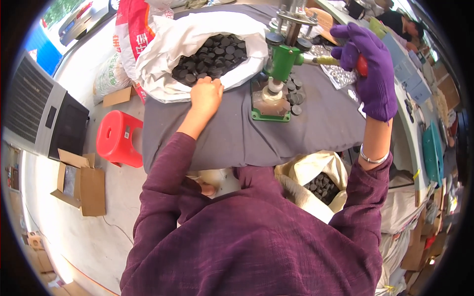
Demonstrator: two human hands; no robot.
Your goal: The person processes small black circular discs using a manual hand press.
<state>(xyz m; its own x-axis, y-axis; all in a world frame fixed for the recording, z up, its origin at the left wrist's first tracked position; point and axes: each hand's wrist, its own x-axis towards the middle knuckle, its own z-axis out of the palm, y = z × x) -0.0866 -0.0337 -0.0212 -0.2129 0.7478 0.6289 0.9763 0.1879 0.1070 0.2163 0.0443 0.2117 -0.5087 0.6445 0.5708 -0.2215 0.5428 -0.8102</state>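
My bare left hand (207, 95) is at the near rim of an open white sack (153, 69). Its fingers are curled and close together beside a heap of black round discs (217, 55) in the sack; whatever the fingertips hold is hidden. My right hand (368, 69), in a purple knitted glove, is closed round the red-knobbed end of the lever (326, 60) of a green hand press (281, 63). Beneath the press's ram is a pale round piece (274, 86). Several black discs (295, 91) lie on the cloth right of the press base.
A grey cloth (222, 133) covers the table. Below its front edge stands a sack (316, 165) of dark pieces. A clear bag (340, 76) of small shiny parts lies right of the press. On the left are a red stool (118, 138) and an open cardboard box (91, 192).
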